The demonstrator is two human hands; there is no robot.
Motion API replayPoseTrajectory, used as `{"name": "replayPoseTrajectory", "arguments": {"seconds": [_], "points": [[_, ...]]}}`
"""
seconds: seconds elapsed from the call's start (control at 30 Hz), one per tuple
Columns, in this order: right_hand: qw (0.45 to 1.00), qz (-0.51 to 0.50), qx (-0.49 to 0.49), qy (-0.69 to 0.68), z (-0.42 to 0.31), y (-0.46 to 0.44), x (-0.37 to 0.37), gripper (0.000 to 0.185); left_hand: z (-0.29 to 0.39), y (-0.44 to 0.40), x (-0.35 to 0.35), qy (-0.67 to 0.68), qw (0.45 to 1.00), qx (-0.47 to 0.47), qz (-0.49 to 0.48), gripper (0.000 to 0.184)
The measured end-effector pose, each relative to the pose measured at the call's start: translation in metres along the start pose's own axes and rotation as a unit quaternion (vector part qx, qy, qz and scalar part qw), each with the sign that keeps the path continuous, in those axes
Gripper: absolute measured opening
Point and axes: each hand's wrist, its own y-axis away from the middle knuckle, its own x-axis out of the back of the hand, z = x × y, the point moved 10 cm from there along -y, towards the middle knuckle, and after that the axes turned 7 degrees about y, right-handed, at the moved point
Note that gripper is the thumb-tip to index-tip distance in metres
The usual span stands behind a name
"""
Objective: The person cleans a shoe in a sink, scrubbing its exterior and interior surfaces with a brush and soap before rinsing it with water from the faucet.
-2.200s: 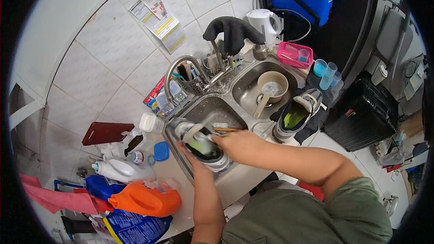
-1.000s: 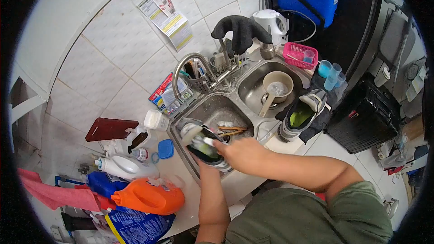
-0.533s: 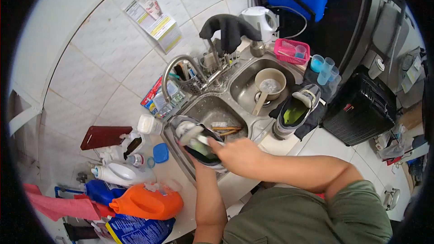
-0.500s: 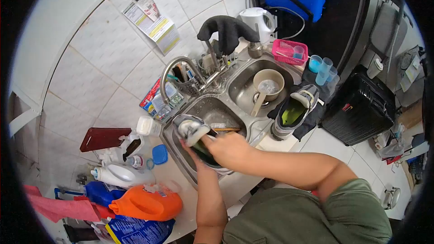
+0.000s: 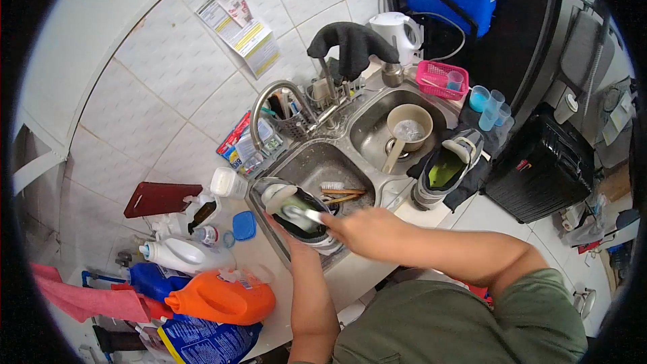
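Note:
My left hand (image 5: 296, 241) is wrapped round the side of a grey and white shoe (image 5: 275, 194), holding it over the left sink basin (image 5: 317, 163) with its opening facing up. My right hand (image 5: 357, 229), slightly blurred, grips a brush (image 5: 306, 216) by its pale handle. The brush's head is inside the shoe's opening, and its bristles are smeared by motion. Wooden-handled brushes (image 5: 344, 193) lie on the basin floor just beyond the shoe. A matching shoe (image 5: 431, 192) with a yellow-green insole stands on a dark cloth right of the sink.
A beige dipper (image 5: 418, 116) rests in the right basin (image 5: 364, 128). The curved faucet (image 5: 259, 111) arches at the back. Left of the sink are an orange jug (image 5: 222, 296), a white bottle (image 5: 182, 257) and a blue lid (image 5: 244, 225). A pink basket (image 5: 441, 84) sits at the right.
My right hand has drawn back slightly to the right, and the brush shows more plainly in the shoe. The shoe's opening is now more visible. The whole view has shifted a little.

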Motion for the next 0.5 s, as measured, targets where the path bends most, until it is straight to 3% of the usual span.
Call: {"name": "replayPoseTrajectory", "arguments": {"seconds": [0.07, 0.13, 0.17, 0.2, 0.27, 0.37, 0.43, 0.5], "points": [[0.998, -0.062, -0.011, 0.025, -0.007, 0.029, 0.005, 0.035, 0.002, -0.011, 0.03, -0.029, 1.0, 0.005, 0.0, 0.06], [0.998, 0.01, -0.015, 0.055, -0.007, 0.004, 0.003, 0.04, -0.011, -0.031, 0.072, -0.042, 0.999, 0.005, 0.011, 0.062], [0.997, 0.042, -0.01, 0.07, 0.002, -0.022, -0.008, 0.042, -0.024, -0.012, 0.021, -0.042, 0.999, -0.01, -0.012, 0.059], [0.994, 0.073, -0.002, 0.086, 0.009, -0.043, -0.013, 0.044, -0.036, -0.01, 0.028, -0.036, 0.999, -0.004, 0.035, 0.059], [0.996, 0.054, -0.005, 0.073, 0.01, -0.048, -0.015, 0.048, -0.024, -0.009, 0.032, -0.065, 0.998, -0.004, 0.008, 0.076], [0.997, 0.026, -0.037, 0.06, 0.008, 0.009, 0.006, 0.05, -0.009, 0.003, -0.008, -0.078, 0.997, 0.007, -0.012, 0.071], [0.997, 0.038, -0.045, 0.051, 0.012, 0.004, 0.002, 0.049, -0.012, -0.005, 0.009, -0.074, 0.997, 0.002, -0.001, 0.077], [0.991, 0.107, -0.055, 0.054, 0.027, -0.026, -0.006, 0.044, -0.026, -0.003, 0.012, -0.091, 0.995, 0.002, 0.046, 0.077]]}}
